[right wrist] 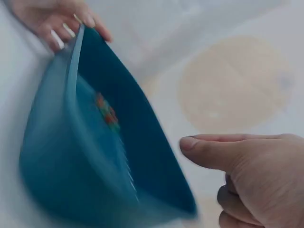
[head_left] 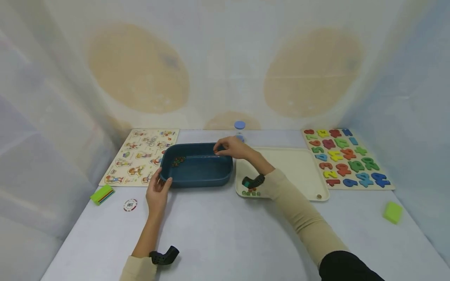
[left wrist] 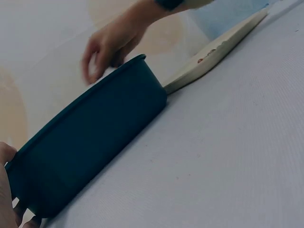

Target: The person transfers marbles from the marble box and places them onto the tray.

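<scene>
My left hand [head_left: 157, 194] grips a dark teal plastic basin [head_left: 197, 183] at its left front corner, thumb on the rim and fingers against the outer wall. Inside, toward the left, lies a cluster of small red and green pieces [head_left: 178, 161]. My right hand [head_left: 233, 148] is over the basin's right rim, thumb and index fingertips together and the other fingers curled. I cannot tell whether a small piece is between those fingertips. Right of the basin sits a cream tray [head_left: 288, 164], with several green and red pieces [head_left: 251, 192] in its left front corner.
One small round piece [head_left: 318, 196] lies in the tray's right front corner. A clear bottle with a blue cap [head_left: 240, 125] stands behind. Picture board [head_left: 138, 156] left, letter puzzle board [head_left: 346, 158] right. Also a poker chip [head_left: 130, 205], a green block [head_left: 102, 194] and a green sponge [head_left: 392, 212].
</scene>
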`<state>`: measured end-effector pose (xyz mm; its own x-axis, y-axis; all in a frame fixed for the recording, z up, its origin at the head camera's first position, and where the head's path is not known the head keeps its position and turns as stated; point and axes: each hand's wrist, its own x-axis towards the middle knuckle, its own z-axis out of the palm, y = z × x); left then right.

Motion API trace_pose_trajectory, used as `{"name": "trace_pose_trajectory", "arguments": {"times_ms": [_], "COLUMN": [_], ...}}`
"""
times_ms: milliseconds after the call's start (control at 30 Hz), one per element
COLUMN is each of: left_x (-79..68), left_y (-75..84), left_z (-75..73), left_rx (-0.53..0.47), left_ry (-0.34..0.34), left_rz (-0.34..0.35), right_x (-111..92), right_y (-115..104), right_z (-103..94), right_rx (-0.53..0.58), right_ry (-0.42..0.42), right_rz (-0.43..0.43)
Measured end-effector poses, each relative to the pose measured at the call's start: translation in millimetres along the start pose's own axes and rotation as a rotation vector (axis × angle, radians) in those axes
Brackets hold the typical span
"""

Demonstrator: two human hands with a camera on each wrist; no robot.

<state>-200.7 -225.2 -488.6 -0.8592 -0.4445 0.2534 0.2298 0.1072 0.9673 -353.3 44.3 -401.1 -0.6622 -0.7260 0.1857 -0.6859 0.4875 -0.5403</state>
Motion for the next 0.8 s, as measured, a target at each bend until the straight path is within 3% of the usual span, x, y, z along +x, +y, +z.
{"name": "trace_pose_trajectory", "arguments": {"times_ms": [133,267,433,600,800], "left_x": [0.9,1.8,1.1,0.6,0.3], "left_y": [1.0,1.7,0.4,-0.3,-0.6], "left_z": [-0.2,-0.3,-0.8,-1.8,-0.6], "left_rx": [-0.014,-0.005,0.007,0.011,-0.015], "left_ry": [0.001,0.0,-0.002,-0.003,-0.005], "left_rz": [0.007,-0.001,-0.029,-0.036,-0.023], "right_x": [-61.6,-114.9,-156.9,-162.4,-122.7], "right_y": [29.0,61.4,85.0,85.2,58.1], "right_z": [-23.4,-30.4,-27.6,-25.8,-33.4], "right_rx": [-0.021,-0.046,-0.049,-0.038,-0.006], "right_ry": [0.076,0.102,0.085,0.134,0.182], "right_rz": [0.109,0.274,0.409,0.402,0.285]}}
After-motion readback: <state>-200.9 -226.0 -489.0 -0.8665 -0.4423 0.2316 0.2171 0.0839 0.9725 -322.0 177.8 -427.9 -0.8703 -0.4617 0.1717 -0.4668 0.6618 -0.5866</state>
